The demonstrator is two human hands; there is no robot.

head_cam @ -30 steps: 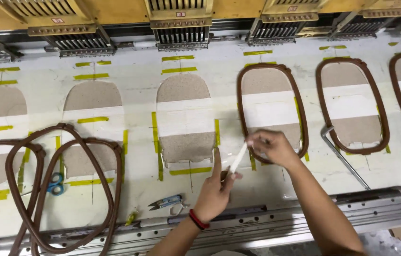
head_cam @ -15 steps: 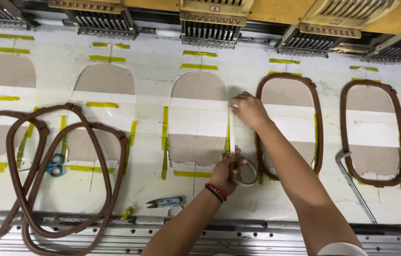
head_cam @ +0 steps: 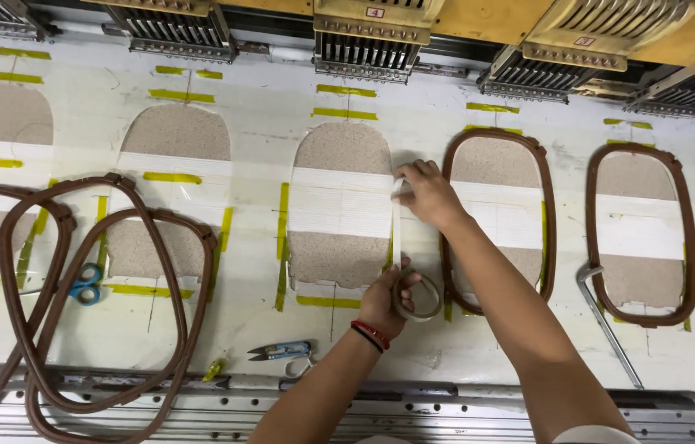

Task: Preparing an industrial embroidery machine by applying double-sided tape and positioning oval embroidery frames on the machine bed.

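Tape roll [head_cam: 418, 298], mid-table near the front edge, gripped in left hand [head_cam: 386, 302]; right hand [head_cam: 429, 193] pinches its strip's end beside the centre white panel [head_cam: 341, 202]. Nearby: snips [head_cam: 280, 352], brown hoops [head_cam: 92, 288], steel bar [head_cam: 606, 321]. Roll partly hidden by fingers.

Bright even overhead light, soft short shadows under the forearms, mild glare on the pale table [head_cam: 479, 345], sharp focus, slight edge bowing

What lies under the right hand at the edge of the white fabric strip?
The right hand presses the end of a clear tape strip at the white fabric strip's right edge; the left hand holds the tape roll. The taped spot under the fingers is hidden.
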